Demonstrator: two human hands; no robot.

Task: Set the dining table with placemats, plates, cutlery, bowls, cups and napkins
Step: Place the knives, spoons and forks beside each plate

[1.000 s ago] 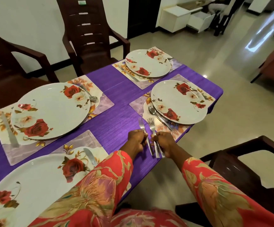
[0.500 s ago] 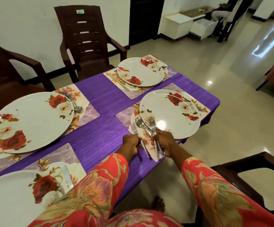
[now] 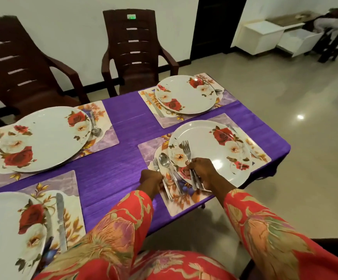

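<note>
My left hand [image 3: 151, 178] holds a fork [image 3: 156, 165] by its handle, its tines lying on the near-right floral placemat [image 3: 186, 205] left of a spoon [image 3: 165, 160]. My right hand [image 3: 203, 171] grips the handles of a bunch of forks [image 3: 186, 149], whose tines reach over the rose-patterned plate [image 3: 210, 150] on that placemat.
Three more placemats with rose plates lie on the purple tablecloth [image 3: 123, 166]: far right [image 3: 185, 93], far left [image 3: 42, 136], near left [image 3: 6, 229]. A knife [image 3: 61, 219] lies by the near-left plate. Two brown chairs [image 3: 135, 51] stand behind the table. The table edge is just under my hands.
Both hands moved forward from the bare tablecloth to the near-right place setting. The left fork now lies beside the spoon, and the right-hand forks now reach over the plate.
</note>
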